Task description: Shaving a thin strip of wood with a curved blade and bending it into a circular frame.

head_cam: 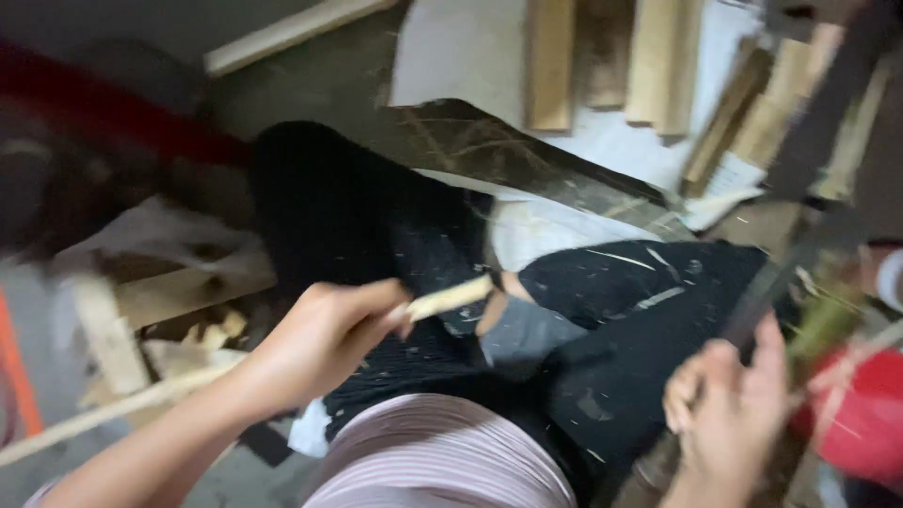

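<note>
My left hand (pixel 324 334) is closed around a thin pale wooden stick (pixel 450 297) whose tip pokes out to the right, above my lap. My right hand (pixel 729 409) grips the handle of a long dark blade-like tool (pixel 800 202) that rises toward the upper right; the frame is blurred, so its exact shape is unclear. My crossed legs in black trousers (pixel 621 310), dusted with pale shavings, lie between the two hands.
Several wooden slats (pixel 649 61) lie on a white sheet at the top. More wood pieces (pixel 141 301) are piled at the left. A red object (pixel 870 414) sits at the right edge, and a dark curved sheet (pixel 527 160) lies beyond my knees.
</note>
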